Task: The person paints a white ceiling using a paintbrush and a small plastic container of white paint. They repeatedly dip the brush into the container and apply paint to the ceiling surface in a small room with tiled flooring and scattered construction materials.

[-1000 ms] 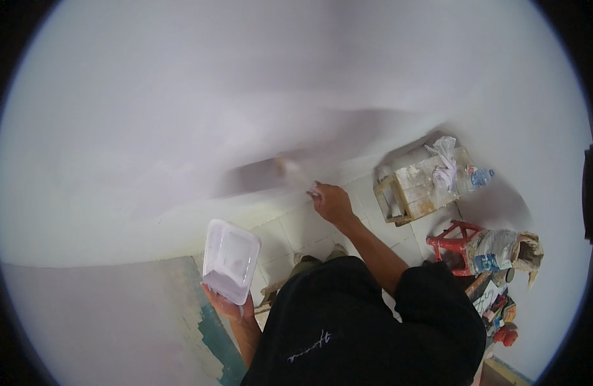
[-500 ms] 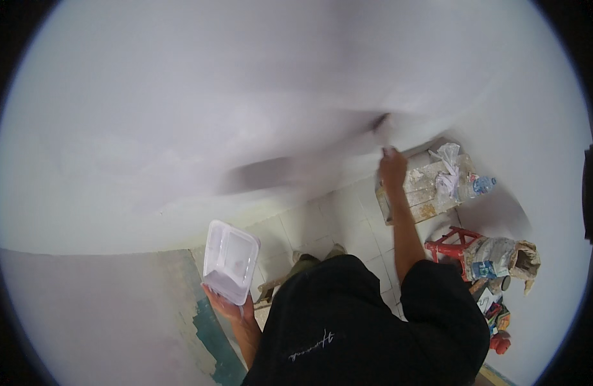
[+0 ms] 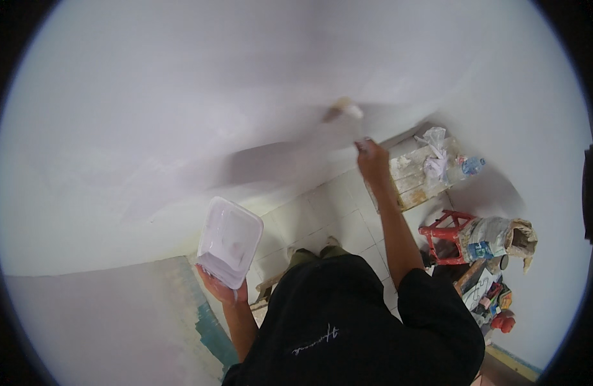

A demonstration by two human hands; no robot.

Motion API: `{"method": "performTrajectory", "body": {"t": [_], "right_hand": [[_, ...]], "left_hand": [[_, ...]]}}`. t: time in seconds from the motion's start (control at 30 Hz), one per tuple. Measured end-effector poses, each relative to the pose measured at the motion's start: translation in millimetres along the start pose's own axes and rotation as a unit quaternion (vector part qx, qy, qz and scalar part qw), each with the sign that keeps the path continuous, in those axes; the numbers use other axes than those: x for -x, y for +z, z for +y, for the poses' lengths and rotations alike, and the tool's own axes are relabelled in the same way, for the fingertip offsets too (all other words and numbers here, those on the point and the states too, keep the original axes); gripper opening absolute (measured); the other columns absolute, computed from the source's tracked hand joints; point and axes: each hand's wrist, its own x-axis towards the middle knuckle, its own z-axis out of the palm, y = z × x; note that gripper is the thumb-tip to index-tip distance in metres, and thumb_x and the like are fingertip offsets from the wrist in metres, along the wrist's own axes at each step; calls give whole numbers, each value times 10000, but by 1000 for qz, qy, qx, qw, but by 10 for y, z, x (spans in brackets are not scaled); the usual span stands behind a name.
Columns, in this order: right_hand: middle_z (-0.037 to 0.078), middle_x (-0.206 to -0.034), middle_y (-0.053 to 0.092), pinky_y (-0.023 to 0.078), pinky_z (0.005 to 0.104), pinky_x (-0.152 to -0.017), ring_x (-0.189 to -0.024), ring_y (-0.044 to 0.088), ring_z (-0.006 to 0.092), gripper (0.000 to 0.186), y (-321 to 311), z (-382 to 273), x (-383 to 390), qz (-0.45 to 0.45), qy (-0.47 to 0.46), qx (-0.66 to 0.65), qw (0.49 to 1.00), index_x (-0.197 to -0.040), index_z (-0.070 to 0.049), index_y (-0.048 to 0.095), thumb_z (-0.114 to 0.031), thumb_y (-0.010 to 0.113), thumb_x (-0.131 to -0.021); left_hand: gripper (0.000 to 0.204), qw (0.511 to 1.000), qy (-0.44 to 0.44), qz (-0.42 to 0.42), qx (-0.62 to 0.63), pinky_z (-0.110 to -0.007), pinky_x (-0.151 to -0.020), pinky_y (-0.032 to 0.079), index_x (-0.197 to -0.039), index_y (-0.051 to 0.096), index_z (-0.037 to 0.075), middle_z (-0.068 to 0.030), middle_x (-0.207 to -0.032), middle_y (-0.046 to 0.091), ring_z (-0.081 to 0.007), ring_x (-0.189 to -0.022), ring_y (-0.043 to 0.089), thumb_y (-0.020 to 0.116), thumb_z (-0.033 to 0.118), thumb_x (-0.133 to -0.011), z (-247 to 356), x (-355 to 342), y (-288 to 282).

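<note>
My left hand [image 3: 225, 287] grips the lower end of a white plastic tray [image 3: 254, 233], tilted, with wet pale-lilac paint pooled toward the held end. Out ahead, my right hand [image 3: 373, 162] is closed round the handle of a paintbrush [image 3: 343, 110]. The brush head, brownish and whitish, is blurred by motion and lies close to the pale wall [image 3: 180, 96]. Whether its bristles touch the wall I cannot tell. A dark shadow falls on the wall to the left of the brush.
A paint-stained wooden platform [image 3: 409, 196] on the right bears a plastic bag [image 3: 436, 157] and a clear bottle [image 3: 473, 166]. Nearer are a red stool [image 3: 445, 238], an opened sack [image 3: 495, 237] and assorted clutter [image 3: 495, 299]. White floor tiles [image 3: 351, 231] lie below; bare teal wall [image 3: 213, 328] shows lower left.
My right hand and the brush have swept leftward and slightly up across the wall. The tray has shifted a little upward in view, still in my left hand.
</note>
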Motion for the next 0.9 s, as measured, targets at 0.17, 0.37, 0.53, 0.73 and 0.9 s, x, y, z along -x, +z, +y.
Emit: {"method": "performTrajectory", "body": {"t": [0.17,0.37,0.53,0.73,0.9], "right_hand": [[253,-790,642,496,466,-686,-779,617,440,202,2,84,-63,49,175,90,979,-953,0,670,-175,606,-876],[176,-653,592,449,367,-570,-579,575,270,310,-56,-1122,182,-49,77,-186,978,-834,34,604,-263,594,-923],[299,-885,633,492,456,-766,-840,651,407,414,70,-942,7,-114,173,-229,951,-996,96,633,-307,606,-902],[315,-1046,621,460,441,-894,-1016,601,426,483,988,447,670,-145,337,-143,919,-1086,104,616,-339,590,-895],[307,-1021,629,464,433,-863,-975,619,412,485,643,-97,322,-130,318,-121,932,-1074,94,627,-355,580,-898]], "left_hand": [[518,992,-28,123,15,-465,-1077,355,-1366,393,86,-98,-1379,449,-289,-1275,432,307,448,-1005,-10,1,219],[507,989,-23,142,15,-465,-1063,368,-1355,401,80,-101,-1346,470,-287,-1251,450,291,436,-1012,9,70,83],[505,996,-21,86,8,-463,-1064,359,-1355,404,81,-94,-1347,474,-271,-1260,444,289,434,-1013,43,90,-24],[521,994,-24,109,12,-463,-1062,359,-1361,405,101,-90,-1355,470,-278,-1269,438,305,464,-1002,-35,-10,51],[537,993,-20,116,15,-466,-1064,358,-1367,400,103,-94,-1352,470,-288,-1265,441,309,481,-997,-58,11,29]]}}
